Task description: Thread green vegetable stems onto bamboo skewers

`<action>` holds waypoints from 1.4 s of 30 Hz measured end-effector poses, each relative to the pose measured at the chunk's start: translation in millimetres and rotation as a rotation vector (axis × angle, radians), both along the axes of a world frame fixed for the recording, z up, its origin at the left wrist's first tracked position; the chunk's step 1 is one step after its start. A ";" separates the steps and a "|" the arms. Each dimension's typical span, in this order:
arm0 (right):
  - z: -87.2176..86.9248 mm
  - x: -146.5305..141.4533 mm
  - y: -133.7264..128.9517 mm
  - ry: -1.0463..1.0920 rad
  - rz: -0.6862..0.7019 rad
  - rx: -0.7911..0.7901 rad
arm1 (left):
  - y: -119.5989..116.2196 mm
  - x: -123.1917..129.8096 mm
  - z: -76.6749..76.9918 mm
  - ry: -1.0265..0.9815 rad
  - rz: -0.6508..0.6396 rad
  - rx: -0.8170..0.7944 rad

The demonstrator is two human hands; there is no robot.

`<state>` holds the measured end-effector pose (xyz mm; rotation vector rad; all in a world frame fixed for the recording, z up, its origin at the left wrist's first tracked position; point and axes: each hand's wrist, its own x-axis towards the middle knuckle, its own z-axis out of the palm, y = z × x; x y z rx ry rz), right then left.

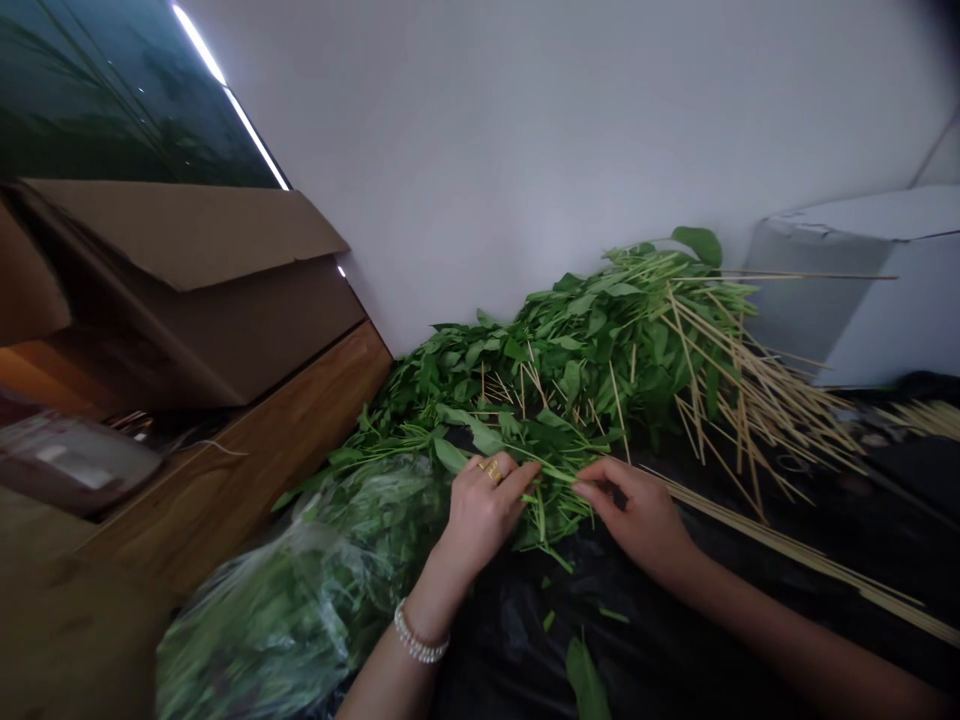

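Note:
My left hand (484, 505), with a gold ring and a beaded bracelet, is closed on green leafy stems (547, 462). Thumb and forefinger of my right hand (634, 510) pinch the end of the same stems, a short gap away. Cut stem pieces (553, 555) lie just below the fingers. Behind my hands, a long heap of leafy greens (577, 320) runs along the wall, with thin wooden sticks (757, 390) poking out of it, mostly at the right. Left of my left hand sits a clear plastic bag (322, 580) full of greens.
Black plastic sheeting (525, 650) covers the surface under my hands, with a loose leaf (586, 680) on it. More sticks (817, 555) lie at right. An open cardboard box (210, 320) stands at left by a wooden board (247, 480); a white box (885, 280) is at far right.

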<state>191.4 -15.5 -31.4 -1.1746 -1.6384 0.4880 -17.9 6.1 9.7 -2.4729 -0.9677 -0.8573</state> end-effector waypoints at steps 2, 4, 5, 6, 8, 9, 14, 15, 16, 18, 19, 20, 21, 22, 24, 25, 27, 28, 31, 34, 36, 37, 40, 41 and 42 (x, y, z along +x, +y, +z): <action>-0.2 -0.9 -1.1 -0.016 0.018 0.011 | -0.5 2.7 -1.5 0.039 0.007 -0.013; -0.5 -1.4 -1.9 -0.030 0.035 0.012 | -1.1 5.1 -2.0 0.079 0.008 -0.016; -0.7 -1.5 -2.1 -0.038 0.040 0.010 | -1.2 5.8 -2.1 0.097 0.007 -0.015; -1.2 -1.3 -2.1 -0.048 0.041 0.010 | -1.1 6.2 -2.4 0.112 0.005 -0.009; -2.8 -0.3 -1.9 -0.088 0.043 0.039 | -0.5 5.6 -3.5 0.138 -0.001 0.005; -3.8 0.4 -1.8 -0.131 0.053 0.075 | -0.1 4.7 -4.3 0.146 -0.007 0.012; -7.0 0.5 -3.5 -0.493 0.049 0.327 | -1.1 4.6 -7.9 0.114 -0.029 0.014; -6.2 -1.0 -4.4 -0.535 0.032 0.350 | -2.4 7.3 -8.2 0.064 -0.019 -0.001; -4.9 -2.8 -5.2 -0.554 0.020 0.361 | -3.8 10.8 -8.1 -0.010 -0.005 -0.026; -1.5 -6.5 -6.2 -0.528 0.011 0.353 | -5.2 17.8 -7.2 -0.209 0.012 -0.113; 0.1 -7.7 -6.2 -0.490 0.011 0.340 | -4.5 19.5 -6.2 -0.315 0.014 -0.167; 1.5 -8.1 -5.8 -0.441 0.014 0.323 | -2.3 18.8 -4.9 -0.416 0.018 -0.223; 2.4 -7.4 -4.9 -0.383 0.015 0.302 | 1.6 15.2 -3.3 -0.518 0.032 -0.276; 2.8 -5.8 -3.5 -0.323 0.017 0.276 | 6.8 8.6 -1.2 -0.629 0.063 -0.315; 2.4 -0.6 0.3 -0.214 0.021 0.204 | 19.7 -11.6 3.9 -0.883 0.176 -0.331; 1.6 2.1 2.3 -0.174 0.025 0.160 | 25.6 -22.6 6.9 -1.015 0.251 -0.279; -0.6 5.2 5.9 -0.139 0.033 0.094 | 32.4 -39.4 13.2 -1.064 0.340 -0.147; -2.0 5.1 7.2 -0.141 0.036 0.085 | 32.3 -42.9 16.1 -1.016 0.357 -0.066; -7.4 -0.2 7.4 -0.193 0.061 0.154 | 18.9 -30.2 22.2 -0.764 0.291 0.136; -11.3 -6.2 4.2 -0.267 0.091 0.252 | 0.2 -0.2 21.0 -0.449 0.078 0.093; -11.3 -7.6 2.0 -0.314 0.097 0.315 | -7.0 15.5 15.7 -0.226 -0.067 -0.028; -10.6 -7.5 1.2 -0.336 0.097 0.346 | -8.7 20.4 12.3 -0.135 -0.117 -0.079; -8.0 -6.0 0.5 -0.413 0.073 0.434 | -8.4 25.1 2.6 0.049 -0.149 -0.174; -7.6 -5.5 0.7 -0.450 0.059 0.456 | -7.7 24.7 0.6 0.094 -0.131 -0.193; -7.5 -5.2 0.9 -0.496 0.043 0.477 | -7.1 24.0 -0.7 0.135 -0.106 -0.210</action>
